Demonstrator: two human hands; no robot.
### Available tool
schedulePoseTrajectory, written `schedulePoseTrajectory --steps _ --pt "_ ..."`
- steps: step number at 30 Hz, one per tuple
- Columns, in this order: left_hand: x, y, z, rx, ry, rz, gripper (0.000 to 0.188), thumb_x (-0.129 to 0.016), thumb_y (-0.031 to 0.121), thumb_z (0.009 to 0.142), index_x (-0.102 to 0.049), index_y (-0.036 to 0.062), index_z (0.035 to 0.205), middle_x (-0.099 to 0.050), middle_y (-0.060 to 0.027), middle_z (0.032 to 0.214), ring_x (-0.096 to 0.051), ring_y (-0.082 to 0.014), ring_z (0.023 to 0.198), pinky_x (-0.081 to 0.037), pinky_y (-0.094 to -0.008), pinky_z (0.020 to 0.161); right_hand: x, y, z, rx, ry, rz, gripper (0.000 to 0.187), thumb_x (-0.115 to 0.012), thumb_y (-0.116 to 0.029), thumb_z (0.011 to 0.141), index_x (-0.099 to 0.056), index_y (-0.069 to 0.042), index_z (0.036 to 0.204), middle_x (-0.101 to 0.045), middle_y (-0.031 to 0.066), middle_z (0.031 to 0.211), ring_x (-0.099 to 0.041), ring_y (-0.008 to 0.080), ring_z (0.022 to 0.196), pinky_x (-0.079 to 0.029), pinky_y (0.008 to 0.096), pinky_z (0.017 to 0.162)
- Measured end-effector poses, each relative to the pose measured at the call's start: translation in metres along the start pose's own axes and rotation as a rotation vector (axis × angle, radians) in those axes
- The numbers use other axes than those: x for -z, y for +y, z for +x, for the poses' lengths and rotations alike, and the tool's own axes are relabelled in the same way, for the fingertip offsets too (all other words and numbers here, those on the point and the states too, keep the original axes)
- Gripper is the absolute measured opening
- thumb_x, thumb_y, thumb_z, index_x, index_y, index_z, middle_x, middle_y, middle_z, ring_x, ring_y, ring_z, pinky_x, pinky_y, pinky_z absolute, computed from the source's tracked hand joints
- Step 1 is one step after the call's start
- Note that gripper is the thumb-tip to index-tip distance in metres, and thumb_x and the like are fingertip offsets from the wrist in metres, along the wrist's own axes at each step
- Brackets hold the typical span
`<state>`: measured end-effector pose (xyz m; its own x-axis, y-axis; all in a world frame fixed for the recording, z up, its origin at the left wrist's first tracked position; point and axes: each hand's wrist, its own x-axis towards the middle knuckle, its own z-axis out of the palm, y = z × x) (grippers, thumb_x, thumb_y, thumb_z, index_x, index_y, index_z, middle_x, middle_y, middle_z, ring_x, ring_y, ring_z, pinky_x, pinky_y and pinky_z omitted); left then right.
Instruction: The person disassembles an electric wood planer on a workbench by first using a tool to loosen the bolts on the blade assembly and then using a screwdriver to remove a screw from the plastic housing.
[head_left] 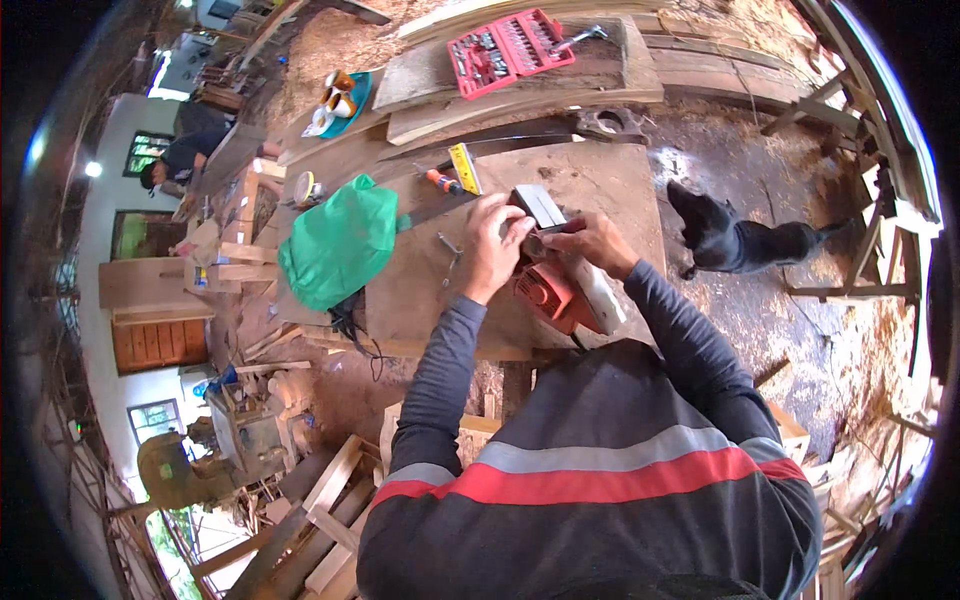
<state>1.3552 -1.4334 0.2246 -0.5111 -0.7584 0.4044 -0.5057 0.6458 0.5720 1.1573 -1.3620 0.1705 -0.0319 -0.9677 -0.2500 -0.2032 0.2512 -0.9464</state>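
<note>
On the workbench in front of me lies a red power tool point(548, 293) with a vented housing and a pale body. A flat grey rectangular piece point(541, 207) is at its far end; I cannot tell whether it is fixed to the tool. My left hand point(495, 240) grips this piece from the left with bent fingers. From the right, my right hand point(597, 243) pinches its near edge with thumb and fingers. Left of my hands are a wrench point(450, 246), a screwdriver with an orange handle point(443, 181) and a yellow level point(465, 168).
A green cloth bag point(342, 243) sits on the bench's left side. Farther off are an open red socket set point(510, 52) and a teal tray point(350, 108) with cups. A black dog point(745, 238) stands to the right. Another person point(190, 160) is at the far left.
</note>
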Motion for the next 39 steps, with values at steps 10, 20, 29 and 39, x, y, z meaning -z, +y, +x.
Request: schedulePoseTrajectory --steps 10,20,29,39 --pt "0.01 -0.019 0.004 0.07 -0.037 -0.037 0.022 -0.075 0.022 0.087 -0.07 0.0023 0.095 -0.064 -0.0208 0.118 -0.058 -0.036 0.118 -0.044 -0.0449 0.102 0.004 -0.005 0.003 -0.113 0.071 -0.122 0.08 -0.075 -0.06 0.073 -0.063 0.006 0.117 -0.061 0.0285 0.114 -0.062 0.0374 0.108 -0.05 0.04 0.091" --pt "-0.01 0.027 -0.006 0.095 -0.195 0.101 0.034 -0.077 0.012 0.08 -0.06 0.0033 0.107 -0.056 -0.0203 0.116 -0.054 -0.0391 0.114 -0.044 -0.0485 0.098 0.014 0.04 0.053 -0.197 0.445 0.166 0.066 -0.068 -0.055 0.083 -0.067 0.008 0.102 -0.07 0.0271 0.103 -0.067 0.037 0.096 -0.052 0.0411 0.087" --pt "-0.027 0.009 -0.023 0.46 -0.046 -0.117 0.047 -0.066 0.011 0.087 -0.05 -0.0028 0.129 -0.056 -0.0201 0.127 -0.052 -0.031 0.124 -0.039 -0.0434 0.11 0.021 0.036 0.022 0.287 0.063 -0.169 0.024 -0.074 -0.029 0.082 -0.076 -0.007 0.093 -0.072 0.0188 0.083 -0.071 0.0345 0.079 -0.054 0.0436 0.074" --pt "0.005 0.0 -0.029 0.658 0.09 -0.22 0.041 -0.07 0.013 0.089 -0.057 -0.0001 0.125 -0.059 -0.0143 0.129 -0.052 -0.0293 0.127 -0.038 -0.0446 0.109 0.026 0.025 0.043 0.126 -0.156 -0.402 0.048 -0.075 -0.052 0.074 -0.076 -0.005 0.081 -0.068 0.0203 0.071 -0.068 0.032 0.067 -0.053 0.0446 0.066"
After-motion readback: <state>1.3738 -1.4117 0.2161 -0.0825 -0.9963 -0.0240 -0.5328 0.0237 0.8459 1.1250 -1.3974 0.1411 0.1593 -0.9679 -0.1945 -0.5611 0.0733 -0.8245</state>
